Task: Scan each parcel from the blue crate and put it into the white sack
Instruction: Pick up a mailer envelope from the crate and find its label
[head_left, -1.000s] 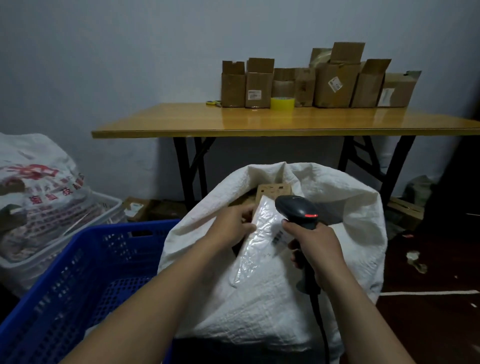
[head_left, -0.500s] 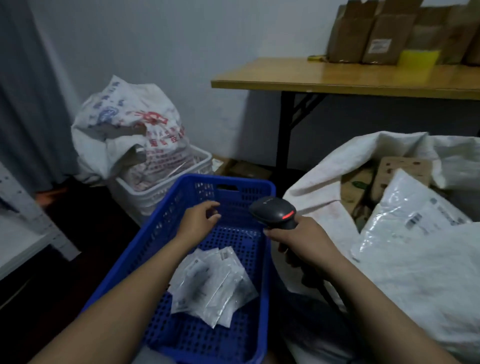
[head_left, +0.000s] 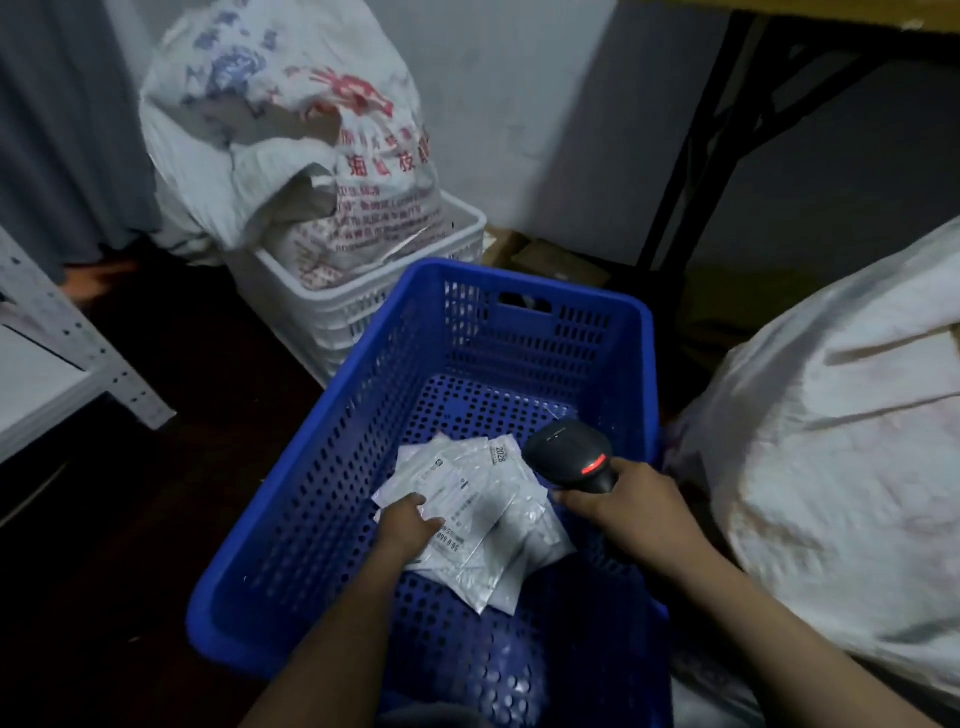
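Down from the rim, the left hand (head_left: 408, 525) lies curled on the parcels (head_left: 467, 499) at the blue crate's (head_left: 519, 291) six o'clock, grip unclear; they look light and slippery, best pinched by an edge, while the right hand (head_left: 639, 512) clasps the scanner (head_left: 569, 457), white sack (head_left: 831, 467) at three o'clock.

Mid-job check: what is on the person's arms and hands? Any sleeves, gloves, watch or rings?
Both arms are bare as far up as the frame shows: no sleeve edge on the left forearm or the right forearm. The left hand and right hand wear no gloves, and neither wrist shows a watch or band. The fingers are too dim to rule out rings.
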